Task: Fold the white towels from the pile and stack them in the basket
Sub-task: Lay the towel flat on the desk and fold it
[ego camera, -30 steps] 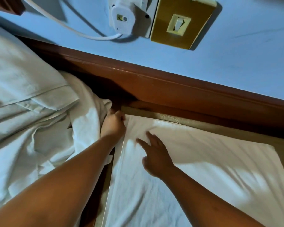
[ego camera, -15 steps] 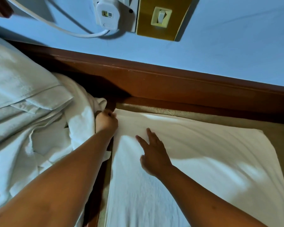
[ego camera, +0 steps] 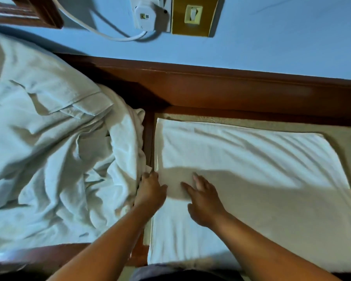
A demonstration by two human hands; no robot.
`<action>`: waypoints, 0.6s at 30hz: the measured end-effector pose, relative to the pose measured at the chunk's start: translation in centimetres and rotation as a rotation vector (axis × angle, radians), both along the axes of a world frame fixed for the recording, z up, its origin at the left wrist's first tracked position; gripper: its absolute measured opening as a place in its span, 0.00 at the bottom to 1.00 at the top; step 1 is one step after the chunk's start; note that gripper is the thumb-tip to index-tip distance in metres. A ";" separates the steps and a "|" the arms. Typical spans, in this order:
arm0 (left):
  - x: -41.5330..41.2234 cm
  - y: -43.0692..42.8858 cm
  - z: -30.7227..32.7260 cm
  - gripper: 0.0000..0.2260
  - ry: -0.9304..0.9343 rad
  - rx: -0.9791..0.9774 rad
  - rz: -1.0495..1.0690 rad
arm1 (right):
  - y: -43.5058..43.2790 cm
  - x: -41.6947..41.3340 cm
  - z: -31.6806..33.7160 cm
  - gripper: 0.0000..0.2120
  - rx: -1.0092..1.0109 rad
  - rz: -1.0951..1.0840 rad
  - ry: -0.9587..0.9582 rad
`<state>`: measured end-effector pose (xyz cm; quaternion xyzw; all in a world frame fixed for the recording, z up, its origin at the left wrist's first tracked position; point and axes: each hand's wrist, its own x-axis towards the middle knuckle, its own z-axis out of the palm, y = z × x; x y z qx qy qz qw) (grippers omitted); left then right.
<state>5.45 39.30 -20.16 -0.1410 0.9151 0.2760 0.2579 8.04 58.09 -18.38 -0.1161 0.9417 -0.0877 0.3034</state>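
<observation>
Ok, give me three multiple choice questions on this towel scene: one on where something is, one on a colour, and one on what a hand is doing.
1. Where is the crumpled pile of white towels relative to the flat spread white towel? A on it; B left of it; C right of it.
2. What colour is the square plate round the wall switch? A gold; B black; C red.
3. How is the right hand? A clenched fist; B holding a cable; C fingers straight, on the spread towel.
Answers: B, the pile lies left across the brown wooden rail; A, it shows gold on the blue wall; C, its straight fingers lie on the cloth.
</observation>
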 end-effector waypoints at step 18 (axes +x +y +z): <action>14.8 -1.3 0.8 0.06 -0.053 0.077 0.192 | -0.9 10.2 0.4 0.34 0.013 0.111 -0.153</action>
